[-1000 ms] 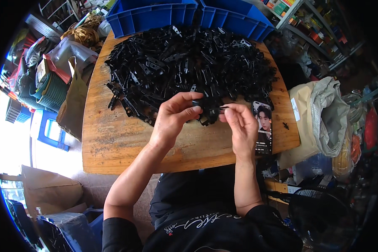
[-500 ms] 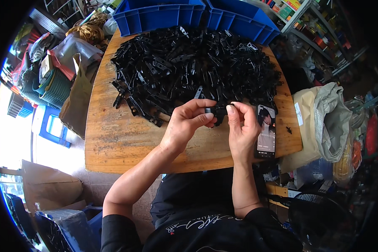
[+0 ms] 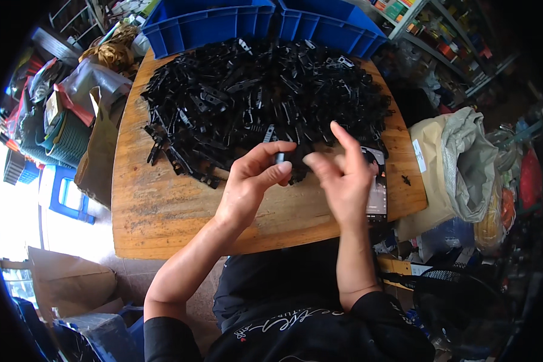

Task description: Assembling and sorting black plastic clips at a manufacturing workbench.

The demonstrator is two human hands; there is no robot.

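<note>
My left hand (image 3: 242,184) is over the front of the wooden table (image 3: 157,220), thumb and fingers pinched on a small black part (image 3: 280,157). Most of that part is hidden by the fingers, so its exact kind does not show. To its right my right hand (image 3: 348,190) is raised apart from it, the index finger stretched up and the thumb held away; its inner fingers are smeared by motion, and nothing shows in them. Just beyond both hands lies a wide heap of long, narrow black clip-like pieces (image 3: 214,99), some with shiny faces.
Two blue plastic crates (image 3: 208,30) stand along the table's far edge. A lit phone (image 3: 377,199) lies beside my right hand, partly covered by it. One loose black piece (image 3: 406,180) is near the right edge. A large sack (image 3: 464,163) stands right of the table.
My right hand has come away from the black part that both hands were at, and its fingers have spread. My left hand keeps its pinch. The whole view has shifted slightly.
</note>
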